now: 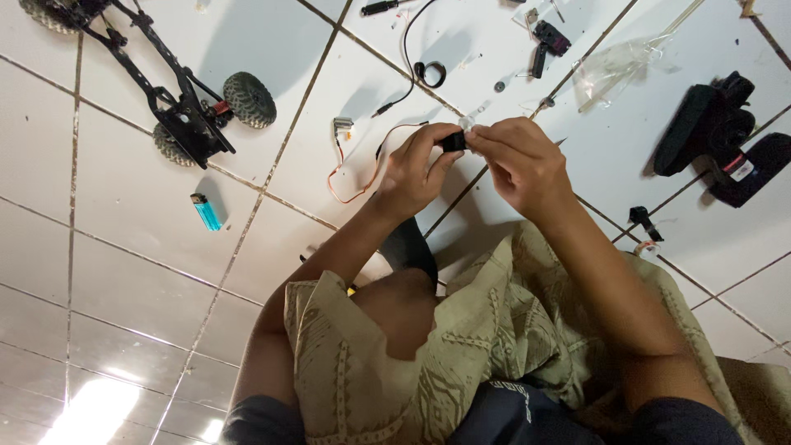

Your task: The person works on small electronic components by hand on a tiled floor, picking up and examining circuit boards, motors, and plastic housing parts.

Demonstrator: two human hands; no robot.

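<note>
Your left hand (416, 169) & right hand (519, 161) are both pinching a small black servo (453, 142), fingers closed; probably light, rigid — grip the body, not its thin orange wire (350, 181).

Home floor as hobby wkshop: white tiles (124, 272), RC car chassis (165, 99), lighter (206, 212), scattered parts.

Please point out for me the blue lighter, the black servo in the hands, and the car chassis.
Lighter (206, 213), head view, on its blue body.
Servo (452, 142), head view, on its black case between the fingers.
Chassis (169, 99), head view, on its black frame.
</note>
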